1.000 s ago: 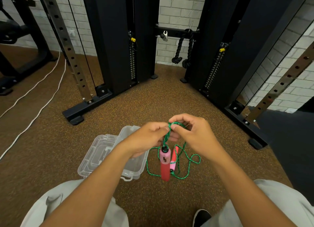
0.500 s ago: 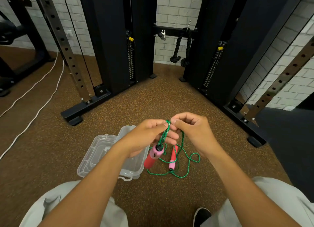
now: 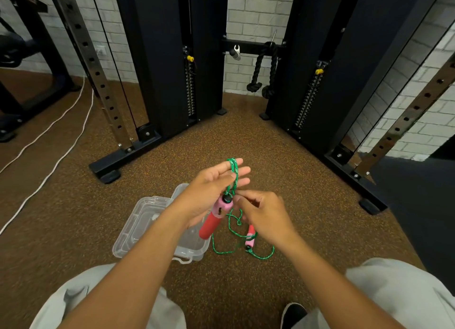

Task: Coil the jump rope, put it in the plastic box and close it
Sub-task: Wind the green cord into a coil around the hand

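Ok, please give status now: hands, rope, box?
Left hand open, green cord looped over its fingers, handle against palm. Right hand pinching cord. Second handle on floor. Plastic box open, nothing blocking.

The left hand (image 3: 211,188) is spread flat, and loops of the green jump rope (image 3: 233,176) go around its fingers. One red and pink handle (image 3: 215,216) hangs under this palm. The right hand (image 3: 264,213) pinches the rope just beside the handle. The second handle (image 3: 250,237) lies on the brown floor (image 3: 246,141), near the open clear plastic box (image 3: 145,220).
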The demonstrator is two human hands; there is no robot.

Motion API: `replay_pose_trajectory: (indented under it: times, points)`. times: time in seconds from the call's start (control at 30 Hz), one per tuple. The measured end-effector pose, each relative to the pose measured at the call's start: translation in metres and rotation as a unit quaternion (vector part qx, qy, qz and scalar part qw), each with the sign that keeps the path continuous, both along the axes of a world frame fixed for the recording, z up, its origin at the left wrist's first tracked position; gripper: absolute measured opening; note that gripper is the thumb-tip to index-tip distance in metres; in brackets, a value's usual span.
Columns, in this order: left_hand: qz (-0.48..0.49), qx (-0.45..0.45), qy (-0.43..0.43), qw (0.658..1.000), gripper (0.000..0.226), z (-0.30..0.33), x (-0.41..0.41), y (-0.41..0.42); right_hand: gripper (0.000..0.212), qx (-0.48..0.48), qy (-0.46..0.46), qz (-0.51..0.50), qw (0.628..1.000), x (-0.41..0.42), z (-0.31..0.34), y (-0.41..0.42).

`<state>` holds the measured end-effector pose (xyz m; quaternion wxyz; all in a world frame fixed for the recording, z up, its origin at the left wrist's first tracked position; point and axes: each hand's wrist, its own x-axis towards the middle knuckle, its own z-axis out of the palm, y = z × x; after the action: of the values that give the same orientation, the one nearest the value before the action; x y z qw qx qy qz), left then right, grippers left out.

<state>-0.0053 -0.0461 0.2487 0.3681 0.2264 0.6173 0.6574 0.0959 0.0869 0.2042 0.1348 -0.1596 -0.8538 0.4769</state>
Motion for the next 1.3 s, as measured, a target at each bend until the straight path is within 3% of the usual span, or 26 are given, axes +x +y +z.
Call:
replay_pose_trajectory:
  times: [0.17,0.3,0.57,0.73,1.03,1.3]
  points:
    - [0.061,-0.004,0.025,0.998,0.039,-0.001,-0.006,0.000,0.013,0.156,0.020,0.040,0.987,0.006,0.017,-0.005]
    - [0.046,-0.047,0.104,0.992,0.034,-0.005,-0.008,0.000,0.007,0.170,0.047,0.044,0.983,0.007,0.032,0.002]
    - [-0.048,-0.055,0.148,0.986,0.025,-0.007,0.002,0.003,0.004,0.099,0.087,-0.011,0.991,0.003,0.048,0.024]
    - [-0.046,-0.039,0.130,0.990,0.027,-0.005,0.005,0.006,0.003,0.125,0.107,-0.027,0.986,0.002,0.052,0.029]
    - [-0.036,-0.027,0.103,0.994,0.026,-0.003,0.006,0.006,0.017,-0.030,0.086,0.009,0.996,-0.003,0.040,0.040]
    - [-0.055,-0.053,0.078,0.994,0.024,-0.002,0.006,0.003,0.019,-0.027,0.073,0.016,0.997,-0.007,0.034,0.033]
